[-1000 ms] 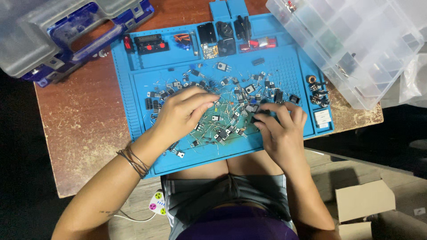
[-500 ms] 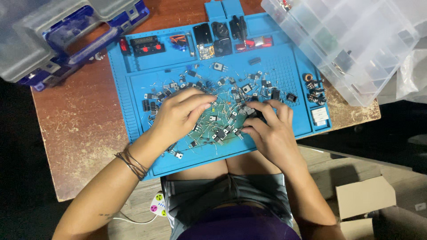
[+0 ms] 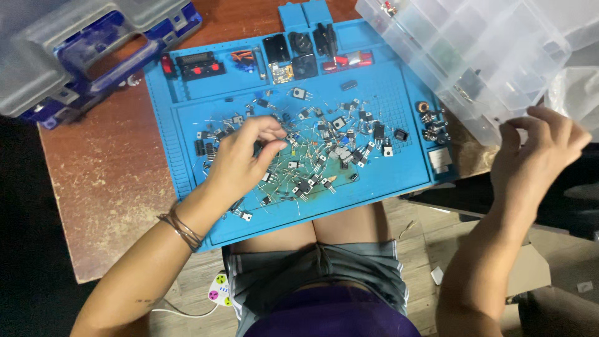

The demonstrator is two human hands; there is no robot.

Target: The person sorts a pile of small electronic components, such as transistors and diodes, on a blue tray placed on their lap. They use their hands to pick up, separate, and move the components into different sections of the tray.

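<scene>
nearest the camera, at six o'clock, are the person's lap and grey shorts [image 3: 318, 274], with a small white power strip [image 3: 218, 292] on the floor at about seven o'clock of them.

above the lap, the left hand [image 3: 240, 163] rests over the blue work mat [image 3: 187, 156], wrist bands [image 3: 181, 228] on the forearm behind it. its fingers are curled together, tips drawn in toward the thumb at the hand's one o'clock, over the scattered heap of small electronic parts [image 3: 324, 146]; whether a part is actually pinched between them cannot be told. the heap of black, legged components and thin wire leads lies in the middle of the mat, spreading from under the left hand toward three o'clock.

the right hand [image 3: 540, 150] is off the mat, at three o'clock of the heap and well apart from it, raised beside the near corner of the clear plastic compartment box [image 3: 474, 56]. its fingers are loosely bent, thumb and forefinger close together; anything between them is too small to see.

farther off, along the mat's twelve o'clock edge, sit trays with black modules and red and orange pieces [image 3: 293, 56]. at ten o'clock, on the worn wooden table [image 3: 106, 168], stands a grey and blue organiser case [image 3: 81, 50].
</scene>
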